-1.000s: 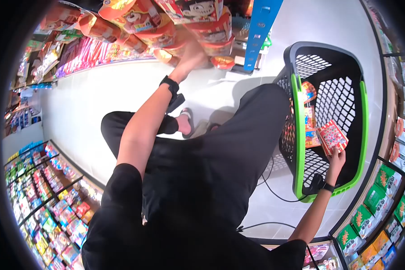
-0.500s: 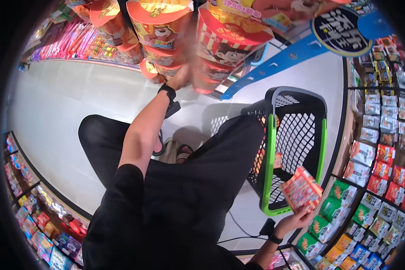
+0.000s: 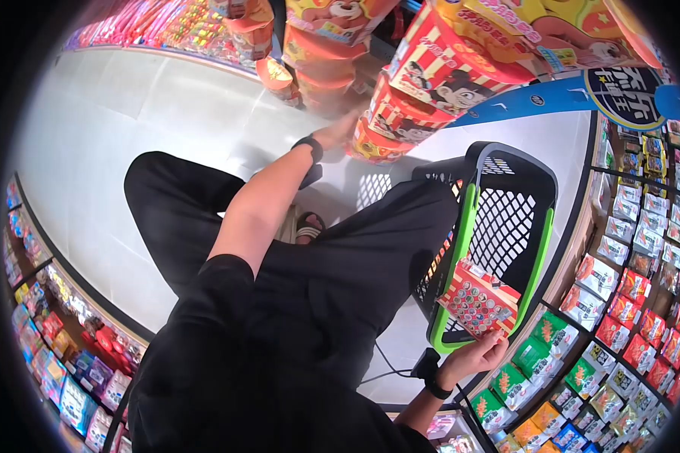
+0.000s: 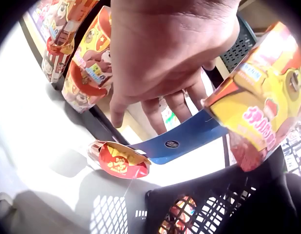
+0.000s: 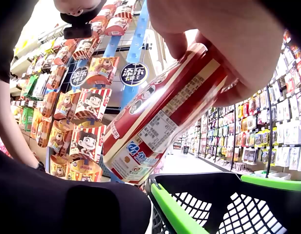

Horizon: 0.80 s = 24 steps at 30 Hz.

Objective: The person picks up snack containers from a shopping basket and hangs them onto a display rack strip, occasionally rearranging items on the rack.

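Observation:
My right hand (image 3: 476,353) holds a red snack pack (image 3: 477,303) by its near edge, over the near end of the shopping basket (image 3: 467,226). In the right wrist view the fingers curl over the top of this pack (image 5: 150,124), whose side bears a white barcode label. My left hand (image 3: 338,134) reaches in low beside the hanging striped snack packs (image 3: 408,117). Its fingers (image 4: 175,107) are extended and spread in the left wrist view, with nothing held. An orange-yellow bear pack (image 4: 267,97) hangs to one side, and a red pack (image 4: 122,163) shows below.
A blue display strip (image 3: 529,106) runs behind the hanging packs. Racks of bagged snacks (image 3: 619,279) line the right side, with more packets (image 3: 75,377) at lower left. A cable (image 3: 389,370) trails near the basket. Bent knees flank the pale floor (image 3: 196,98).
The head view has shifted. My right hand has drawn the red pack from inside the basket toward its near end. My left hand has moved right, closer to the striped packs.

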{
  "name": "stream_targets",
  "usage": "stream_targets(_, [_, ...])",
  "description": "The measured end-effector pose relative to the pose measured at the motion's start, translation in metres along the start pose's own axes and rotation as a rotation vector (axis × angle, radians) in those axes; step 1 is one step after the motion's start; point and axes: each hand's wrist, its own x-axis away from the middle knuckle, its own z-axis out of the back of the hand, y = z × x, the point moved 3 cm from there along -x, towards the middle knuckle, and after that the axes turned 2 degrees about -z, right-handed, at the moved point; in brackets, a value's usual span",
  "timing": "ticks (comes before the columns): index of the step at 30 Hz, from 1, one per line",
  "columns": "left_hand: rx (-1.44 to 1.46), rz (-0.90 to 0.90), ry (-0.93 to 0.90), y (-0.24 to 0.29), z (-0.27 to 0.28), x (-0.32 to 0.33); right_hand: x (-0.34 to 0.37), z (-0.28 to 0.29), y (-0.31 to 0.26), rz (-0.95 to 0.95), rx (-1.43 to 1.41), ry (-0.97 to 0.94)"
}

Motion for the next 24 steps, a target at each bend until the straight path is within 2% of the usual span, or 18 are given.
stream_targets(1, [0.036,0.029,0.051,0.005,-0.013,0.014,0.003,0.001,0.0,-0.005,0.008,0.002])
stream_targets(2, [0.025,0.08,0.038,-0.022,-0.006,0.004,0.006,0.003,0.0,-0.011,0.017,0.006])
stream_targets(5, [-0.318,0.013,-0.189,-0.054,-0.005,0.006,0.011,0.003,-0.006,0.007,0.048,-0.012])
stream_targets(6, [-0.32,-0.009,-0.208,-0.061,-0.006,0.009,0.011,0.007,0.001,-0.004,0.043,-0.023])
stream_targets(7, [-0.278,0.063,-0.217,-0.069,-0.01,0.013,0.012,0.009,0.002,-0.025,0.014,-0.038])
stream_targets(8, [-0.368,-0.064,-0.247,-0.069,-0.014,0.018,0.013,0.008,0.004,-0.044,-0.024,-0.049])
stream_targets(10, [-0.446,-0.295,-0.209,-0.05,-0.034,0.046,0.016,0.001,0.002,-0.069,-0.072,-0.097])
stream_targets(13, [-0.258,-0.224,-0.143,-0.048,-0.043,0.069,0.016,-0.009,0.0,-0.064,-0.164,-0.241])
stream_targets(14, [-0.193,-0.223,-0.103,-0.074,-0.033,0.064,0.017,-0.025,-0.017,0.025,-0.088,-0.282])
stream_targets(15, [-0.078,-0.155,-0.106,-0.089,-0.023,0.058,0.018,-0.039,-0.033,0.007,-0.077,-0.305])
stream_targets(17, [0.158,-0.019,-0.1,-0.112,-0.007,0.056,0.018,-0.047,-0.039,0.154,0.081,-0.35])
stream_targets(18, [0.295,-0.04,-0.013,-0.097,-0.005,0.07,0.02,-0.05,-0.041,0.165,0.148,-0.374])
stream_targets(19, [0.102,0.009,0.068,-0.057,-0.007,0.098,0.022,-0.053,-0.044,0.179,0.211,-0.397])
stream_targets(21, [-0.029,-0.053,0.162,-0.058,0.013,0.097,0.022,-0.06,-0.043,0.077,0.204,-0.448])
stream_targets(22, [-0.046,-0.095,0.185,-0.055,0.021,0.099,0.022,-0.064,-0.038,0.145,0.238,-0.486])
stream_targets(23, [-0.053,0.016,0.225,-0.057,0.031,0.102,0.022,-0.068,-0.035,0.216,0.274,-0.52])
stream_targets(24, [-0.135,-0.047,0.29,-0.056,0.037,0.101,0.025,-0.072,-0.036,0.173,0.273,-0.539])
